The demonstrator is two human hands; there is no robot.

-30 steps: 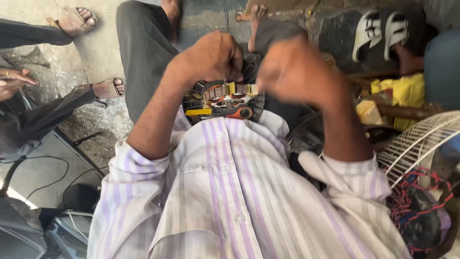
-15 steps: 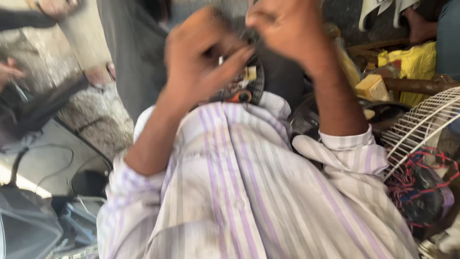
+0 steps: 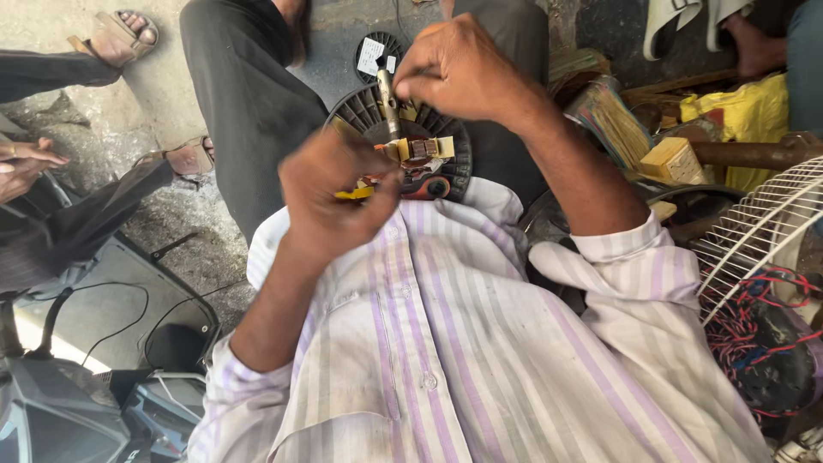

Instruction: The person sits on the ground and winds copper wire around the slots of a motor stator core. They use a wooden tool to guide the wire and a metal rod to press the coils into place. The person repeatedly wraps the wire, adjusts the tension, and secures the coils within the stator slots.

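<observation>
Black plastic fan motor housing (image 3: 446,146) sits in the person's lap, seen from the head camera, steadied by the left hand (image 3: 334,193) clamped on a yellow-handled part at its near edge. One right hand (image 3: 459,69) pinches one slim tool (image 3: 387,101), held upright so its tip meets the single copper-wound core (image 3: 420,149)
</observation>
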